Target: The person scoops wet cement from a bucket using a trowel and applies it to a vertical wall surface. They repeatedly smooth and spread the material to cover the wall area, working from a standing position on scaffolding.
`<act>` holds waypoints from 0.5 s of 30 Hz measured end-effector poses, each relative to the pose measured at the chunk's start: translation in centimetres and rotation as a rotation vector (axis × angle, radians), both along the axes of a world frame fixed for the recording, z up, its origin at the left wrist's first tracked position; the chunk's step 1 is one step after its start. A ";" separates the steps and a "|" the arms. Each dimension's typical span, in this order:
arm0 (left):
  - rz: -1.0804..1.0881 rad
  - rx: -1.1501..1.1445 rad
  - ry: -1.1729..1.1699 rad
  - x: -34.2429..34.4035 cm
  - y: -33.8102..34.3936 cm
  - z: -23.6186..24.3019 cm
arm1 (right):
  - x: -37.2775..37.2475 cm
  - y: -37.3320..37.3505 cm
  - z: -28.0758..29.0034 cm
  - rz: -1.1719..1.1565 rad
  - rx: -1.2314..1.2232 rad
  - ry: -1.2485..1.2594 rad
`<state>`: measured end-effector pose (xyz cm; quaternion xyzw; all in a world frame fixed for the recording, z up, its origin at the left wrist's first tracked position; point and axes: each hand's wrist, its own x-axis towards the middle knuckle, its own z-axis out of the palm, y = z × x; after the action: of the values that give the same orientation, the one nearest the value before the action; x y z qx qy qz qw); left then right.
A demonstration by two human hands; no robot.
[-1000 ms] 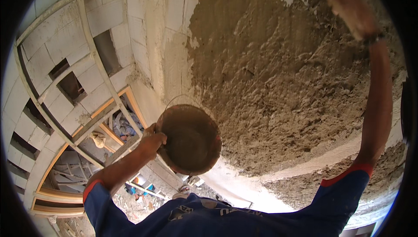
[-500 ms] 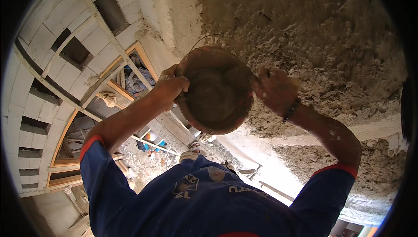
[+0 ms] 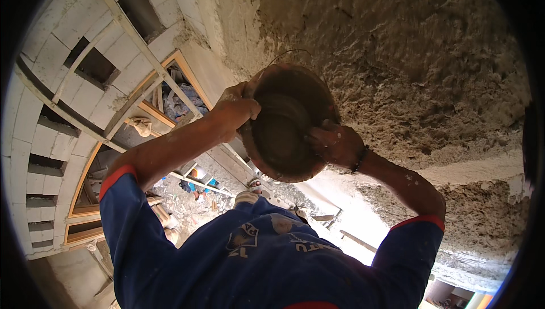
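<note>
A round, mortar-smeared bucket (image 3: 278, 161) is held up in front of me, its mouth facing me and a thin wire handle (image 3: 289, 52) arching over its far side. My left hand (image 3: 238, 110) grips the left rim, thumb on the inside. At the lower right of the mouth, my right hand (image 3: 338, 144) reaches over the rim with bent, bunched fingers inside; whatever they hold is hidden. Wet grey residue coats the inner wall, and the dark bottom is hard to make out.
Rough, freshly coated plaster wall (image 3: 420, 82) rises close on the right. To the left are a pale block wall (image 3: 57, 70) with openings, long poles (image 3: 128, 22) and wooden frames (image 3: 190, 79). Far below, a person (image 3: 198, 184) is on the rubble-strewn floor (image 3: 198, 212) beside a ladder.
My right hand has moved from beside the bucket's right rim down and left into its mouth. The bucket and my left hand have shifted slightly right.
</note>
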<state>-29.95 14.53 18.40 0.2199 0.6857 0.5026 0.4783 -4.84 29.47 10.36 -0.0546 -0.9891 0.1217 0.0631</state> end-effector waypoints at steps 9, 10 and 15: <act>0.042 0.188 -0.034 -2.8 -0.7 -1.6 | -0.3 -0.6 13.8 -0.204 0.109 -0.009; 0.068 0.243 -0.055 -2.9 -1.1 -1.6 | -0.6 -0.7 16.1 -0.245 0.133 -0.040; 0.031 0.254 0.038 -4.4 -1.6 -2.2 | 0.2 0.7 25.9 -0.148 0.174 0.185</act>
<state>-34.33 12.94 16.25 0.2777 0.6288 0.5885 0.4256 -4.60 30.17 36.29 -0.1103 -0.9791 0.0351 0.1673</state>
